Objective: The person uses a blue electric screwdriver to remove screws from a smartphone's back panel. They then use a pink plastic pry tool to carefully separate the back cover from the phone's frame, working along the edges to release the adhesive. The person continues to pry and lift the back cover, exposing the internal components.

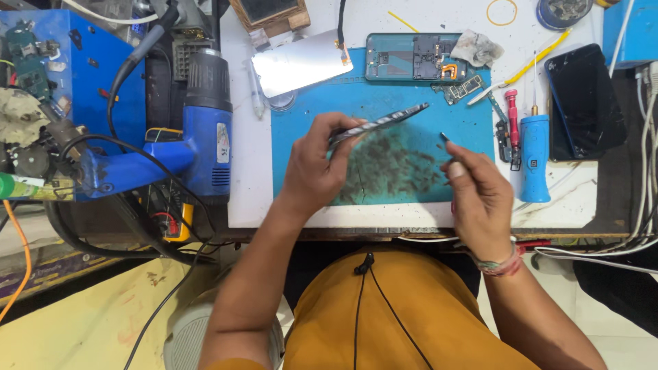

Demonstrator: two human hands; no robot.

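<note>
Here the left hand (317,164) pinches a thin phone panel (380,122) edge-on above the middle of the blue work mat (301,109), the fingers closed on its near end while the far end points toward the mat's back right corner. The right hand (480,195) has its grip closed around a slim dark tool (445,139), the tip poking up just beyond the fingertips and standing a little apart from the panel. The mat under both hands is littered with dark scrapings.

Along the mat's back edge lies an opened phone body (415,57) with its boards showing, a crumpled cloth (476,48) touching its right end, and a shiny back plate (301,63) to its left. A blue cordless tool (534,157) and a red-handled screwdriver (513,120) lie off the mat's right edge, with a dark phone screen (586,99) beyond them. A blue heat gun (199,130) sits at the desk's left edge.

The risks, as I judge them: the panel is held by one end only, so pressure from the tool could flex or crack it — or a slipping tip could jab the left thumb. The scrapings could also drift into the open phone body nearby.
</note>
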